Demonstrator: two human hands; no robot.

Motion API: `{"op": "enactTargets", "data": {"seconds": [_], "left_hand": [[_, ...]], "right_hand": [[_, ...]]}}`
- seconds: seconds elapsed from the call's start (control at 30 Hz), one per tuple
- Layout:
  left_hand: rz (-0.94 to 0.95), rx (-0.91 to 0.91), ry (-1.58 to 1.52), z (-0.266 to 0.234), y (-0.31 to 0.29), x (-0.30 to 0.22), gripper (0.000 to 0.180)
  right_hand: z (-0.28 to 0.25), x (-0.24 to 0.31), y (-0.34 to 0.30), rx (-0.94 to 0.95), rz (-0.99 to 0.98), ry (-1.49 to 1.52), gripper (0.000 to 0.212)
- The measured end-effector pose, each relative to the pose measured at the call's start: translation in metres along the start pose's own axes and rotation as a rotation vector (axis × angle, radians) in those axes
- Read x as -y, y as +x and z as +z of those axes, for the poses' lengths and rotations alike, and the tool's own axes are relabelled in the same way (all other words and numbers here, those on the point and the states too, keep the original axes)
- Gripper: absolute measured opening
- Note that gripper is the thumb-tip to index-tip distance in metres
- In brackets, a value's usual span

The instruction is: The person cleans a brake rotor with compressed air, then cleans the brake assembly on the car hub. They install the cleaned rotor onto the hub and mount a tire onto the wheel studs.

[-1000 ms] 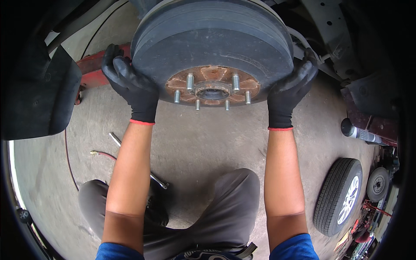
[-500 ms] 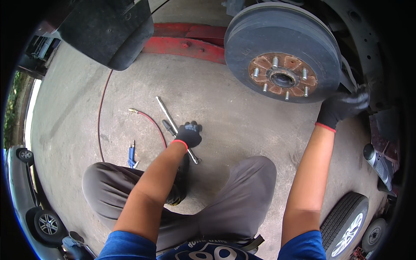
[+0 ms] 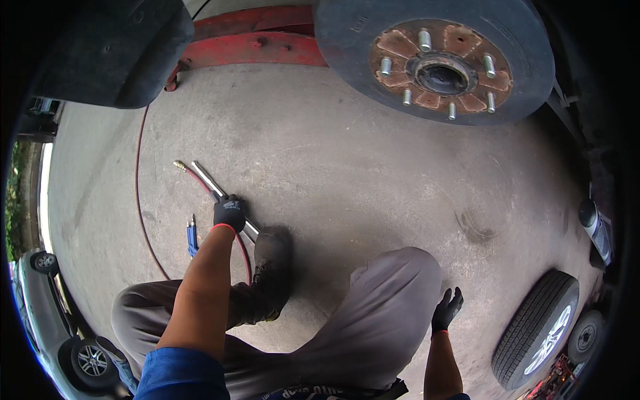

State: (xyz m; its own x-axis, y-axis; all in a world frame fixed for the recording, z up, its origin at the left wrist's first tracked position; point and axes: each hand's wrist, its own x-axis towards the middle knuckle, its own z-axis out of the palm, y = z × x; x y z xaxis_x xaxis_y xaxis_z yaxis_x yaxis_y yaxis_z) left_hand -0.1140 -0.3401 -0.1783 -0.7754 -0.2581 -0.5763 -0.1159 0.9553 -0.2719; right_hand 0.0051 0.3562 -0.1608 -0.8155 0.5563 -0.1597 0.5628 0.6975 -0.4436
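Your left hand [image 3: 229, 213], in a black glove with a red cuff, is closed around a long shiny metal bar [image 3: 215, 191] that lies slanted on the concrete floor [image 3: 347, 180]. The bar runs from under your fingers up and away to the left, and its other end passes just beside the toe of your dark boot [image 3: 271, 267], to the right of that hand. A red hose [image 3: 200, 179] with a brass end lies right alongside the bar, touching or nearly so. Just left of your left forearm sits a small blue tool [image 3: 192, 235] on the floor.

Your right hand [image 3: 446, 309], gloved the same way, hangs beside your raised knee with fingers spread and loose, holding nothing. A loose wheel with tyre [image 3: 539, 327] lies well to its right.

Far ahead of both hands is a dark brake drum [image 3: 437, 57] with a rusty hub and bright studs. A red jack frame [image 3: 253, 43] sits to the drum's left.
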Motion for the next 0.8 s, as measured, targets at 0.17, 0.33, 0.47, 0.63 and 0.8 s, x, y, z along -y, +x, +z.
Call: {"op": "enactTargets", "data": {"seconds": [0.17,0.33,0.47,0.63,0.8], "left_hand": [[0.247,0.304,0.108,-0.001,0.027,0.009,0.03],[0.288,0.18,-0.075,-0.078,0.016,-0.021,0.042],[0.528,0.323,-0.131,-0.192,-0.052,-0.088,0.061],[0.096,0.795,-0.72,-0.294,-0.191,-0.13,0.108],[0.374,0.406,-0.221,-0.349,-0.29,-0.098,0.061]], "right_hand": [[-0.019,-0.045,-0.09,0.059,0.122,-0.098,0.047],[-0.061,0.006,-0.145,0.634,0.468,0.131,0.051],[-0.135,0.082,-0.18,0.507,0.181,0.114,0.07],[-0.276,0.108,-0.245,0.387,0.605,0.724,0.11],[-0.393,0.053,-0.362,0.32,0.69,0.635,0.082]]}}
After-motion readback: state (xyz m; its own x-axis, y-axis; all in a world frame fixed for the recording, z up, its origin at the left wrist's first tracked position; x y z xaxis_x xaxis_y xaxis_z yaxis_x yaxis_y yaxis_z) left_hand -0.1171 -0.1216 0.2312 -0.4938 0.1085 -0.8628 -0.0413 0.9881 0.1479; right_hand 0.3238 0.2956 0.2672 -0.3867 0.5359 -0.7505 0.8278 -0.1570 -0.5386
